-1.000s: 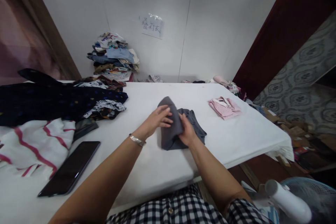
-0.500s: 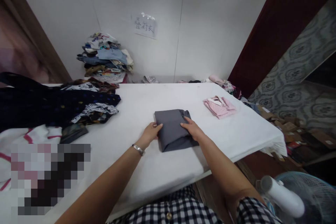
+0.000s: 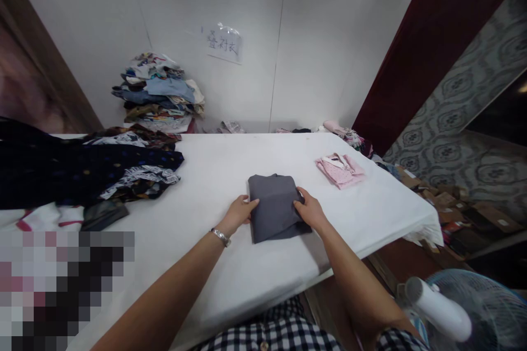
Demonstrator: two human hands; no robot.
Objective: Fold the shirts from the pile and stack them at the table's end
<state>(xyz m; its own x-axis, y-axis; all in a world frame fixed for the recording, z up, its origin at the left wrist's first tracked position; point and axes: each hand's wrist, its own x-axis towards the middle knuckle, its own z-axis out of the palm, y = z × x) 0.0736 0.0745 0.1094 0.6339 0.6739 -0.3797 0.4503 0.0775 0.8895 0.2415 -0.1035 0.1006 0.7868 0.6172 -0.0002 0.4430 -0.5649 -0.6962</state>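
Observation:
A dark grey garment [image 3: 275, 207], folded into a rough square, lies on the white-covered table [image 3: 206, 175] in front of me. My left hand [image 3: 241, 213] grips its left edge, thumb on top and fingers partly underneath. At the opposite edge my right hand [image 3: 308, 207] pinches the cloth with the thumb over the top. A loose layer sticks out at the lower right of the bundle. To the right, beyond my right hand, rests a folded pink shirt [image 3: 340, 170] with a white collar.
Dark patterned clothes [image 3: 140, 167] are heaped on the table's left. A tall pile of clothes [image 3: 158, 93] stands against the wall under a paper sign [image 3: 224, 43]. A fan [image 3: 473, 307] stands at the lower right, near cardboard boxes [image 3: 489, 216].
The right part of the grey garment has been folded over and now lies flatter. My right hand has shifted slightly right and down along its edge. The camera view has turned a little.

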